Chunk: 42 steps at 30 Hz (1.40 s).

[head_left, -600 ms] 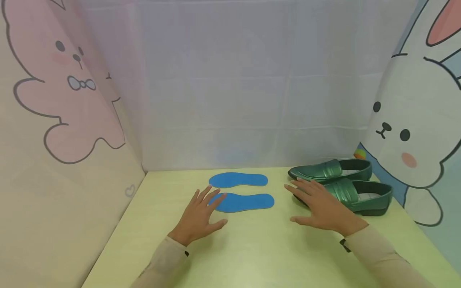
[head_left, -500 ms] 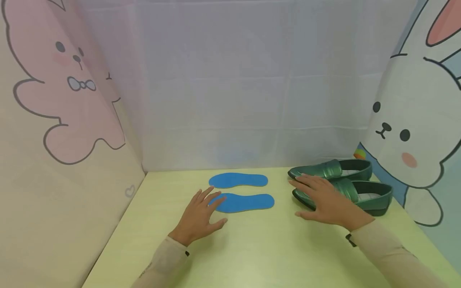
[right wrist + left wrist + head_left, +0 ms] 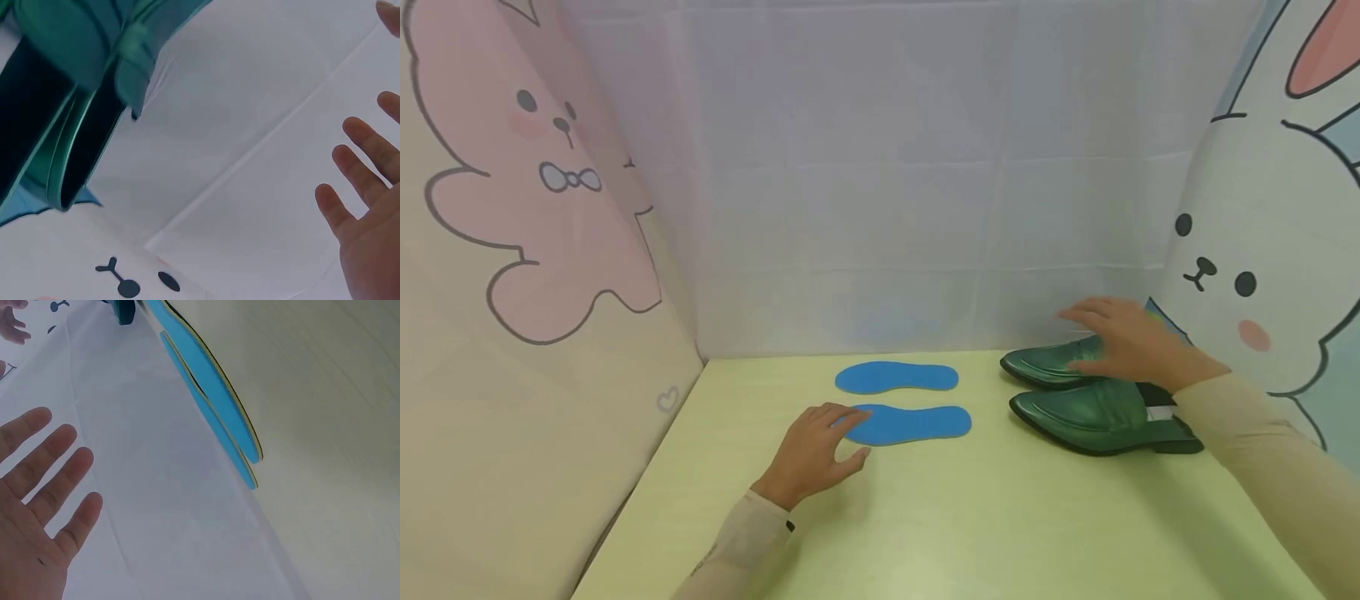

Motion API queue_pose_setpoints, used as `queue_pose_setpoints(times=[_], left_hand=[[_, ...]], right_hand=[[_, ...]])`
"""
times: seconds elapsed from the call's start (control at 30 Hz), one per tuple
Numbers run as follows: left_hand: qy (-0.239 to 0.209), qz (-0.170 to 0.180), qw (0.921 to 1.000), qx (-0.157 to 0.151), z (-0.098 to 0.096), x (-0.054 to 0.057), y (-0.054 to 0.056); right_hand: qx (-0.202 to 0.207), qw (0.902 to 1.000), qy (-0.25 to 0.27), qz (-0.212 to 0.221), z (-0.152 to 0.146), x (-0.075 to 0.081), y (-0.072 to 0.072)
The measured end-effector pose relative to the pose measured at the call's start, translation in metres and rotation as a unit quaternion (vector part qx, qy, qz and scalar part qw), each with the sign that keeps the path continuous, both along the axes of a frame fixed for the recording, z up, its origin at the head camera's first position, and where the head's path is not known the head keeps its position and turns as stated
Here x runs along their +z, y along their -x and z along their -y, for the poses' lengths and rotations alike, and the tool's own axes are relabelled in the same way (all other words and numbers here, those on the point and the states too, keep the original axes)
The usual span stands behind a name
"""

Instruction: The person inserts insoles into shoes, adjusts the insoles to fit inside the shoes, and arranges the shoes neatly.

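Observation:
Two blue insoles lie one behind the other on the table, the far insole (image 3: 897, 377) and the near insole (image 3: 921, 425). My left hand (image 3: 808, 454) hovers at the near insole's left end, its fingers relaxed and holding nothing; in the left wrist view that hand (image 3: 34, 506) is spread apart from both insoles. A pair of metallic green loafers stands on the right, toes pointing left. Over the far loafer (image 3: 1041, 364) my right hand (image 3: 1127, 342) is raised, fingers loosely extended, hiding its opening. The right sleeve covers the heel of the near loafer (image 3: 1082, 417).
The pale yellow-green table (image 3: 925, 525) ends at a white cloth backdrop (image 3: 850, 183). Side cloths carry a pink cartoon animal (image 3: 580, 225) on the left and a white rabbit (image 3: 1285, 250) on the right, close beside the loafers.
My right hand has moved right and away from me, from the near loafer's toe to above the far loafer. The left hand stays in place, its fingers slightly more bent.

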<state>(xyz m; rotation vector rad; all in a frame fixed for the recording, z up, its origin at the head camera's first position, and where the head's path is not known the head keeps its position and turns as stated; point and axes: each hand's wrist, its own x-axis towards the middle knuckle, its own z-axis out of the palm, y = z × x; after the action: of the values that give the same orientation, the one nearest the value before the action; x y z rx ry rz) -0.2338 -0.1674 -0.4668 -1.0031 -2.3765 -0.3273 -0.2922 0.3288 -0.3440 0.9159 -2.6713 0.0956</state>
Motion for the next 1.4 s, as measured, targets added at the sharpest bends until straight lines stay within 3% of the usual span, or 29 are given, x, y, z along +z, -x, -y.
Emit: queue_pose_setpoints(times=[0.17, 0.37, 0.67, 0.87, 1.07, 1.17, 1.4], left_hand=[[0.000, 0.009, 1.0000, 0.003, 0.000, -0.001, -0.002], [-0.002, 0.009, 1.0000, 0.001, -0.002, -0.001, -0.003], [-0.003, 0.031, 0.9995, 0.008, -0.006, -0.002, -0.003], [-0.001, 0.033, 0.9994, 0.010, -0.008, -0.002, -0.003], [0.007, 0.034, 0.9992, 0.020, -0.004, -0.006, -0.002], [0.004, 0.041, 0.9988, 0.026, -0.002, -0.007, -0.003], [0.015, 0.063, 0.9974, 0.033, 0.000, -0.006, -0.005]], right_hand=[[-0.025, 0.9988, -0.031, 0.027, -0.019, 0.008, 0.026], [-0.060, 0.9945, -0.024, 0.083, -0.035, 0.003, 0.052], [-0.058, 0.9883, -0.024, 0.139, -0.046, -0.019, 0.084], [-0.077, 0.9773, -0.032, 0.195, -0.049, -0.045, 0.101], [-0.099, 0.9528, -0.035, 0.285, -0.047, -0.052, 0.105], [-0.107, 0.9451, -0.042, 0.306, -0.044, -0.054, 0.102], [-0.108, 0.9459, -0.060, 0.300, -0.047, -0.064, 0.096]])
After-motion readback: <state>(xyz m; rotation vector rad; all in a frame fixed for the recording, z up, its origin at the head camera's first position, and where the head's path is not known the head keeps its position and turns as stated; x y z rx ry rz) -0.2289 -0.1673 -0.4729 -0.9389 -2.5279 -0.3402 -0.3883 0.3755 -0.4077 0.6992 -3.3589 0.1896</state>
